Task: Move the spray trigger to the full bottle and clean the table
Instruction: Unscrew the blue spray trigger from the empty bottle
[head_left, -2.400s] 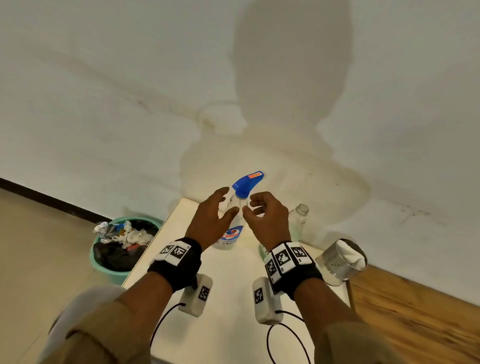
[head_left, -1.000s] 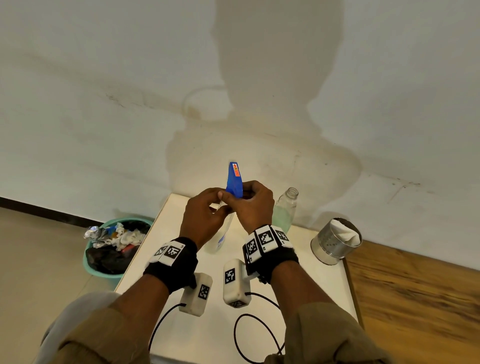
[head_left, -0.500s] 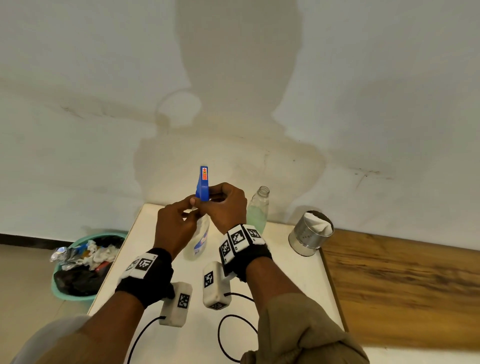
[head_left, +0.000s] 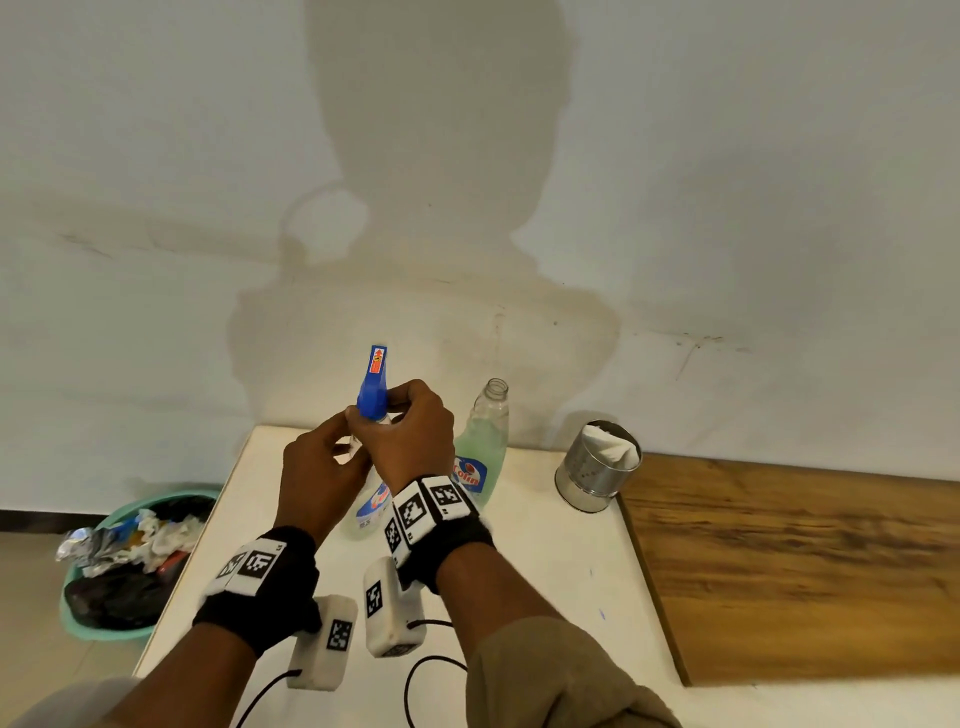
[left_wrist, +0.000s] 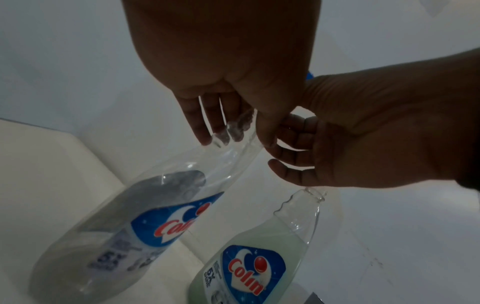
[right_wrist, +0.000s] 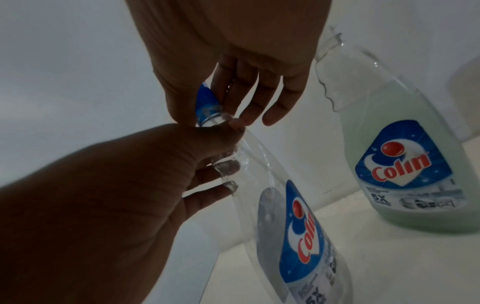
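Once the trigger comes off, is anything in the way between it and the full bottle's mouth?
Nothing visible. The trigger sits on the empty bottle, held by the right hand. The full bottle stands just right of it, its mouth uncapped, with clear space between them.

Olive-brown sleeves (head_left: 561, 675) on both forearms. Each wrist wears a black band (head_left: 270, 597) topped with white blocks printed in black square markers. A white padded camera unit (head_left: 324, 642) hangs under each wrist, black cables (head_left: 415, 686) trailing off.
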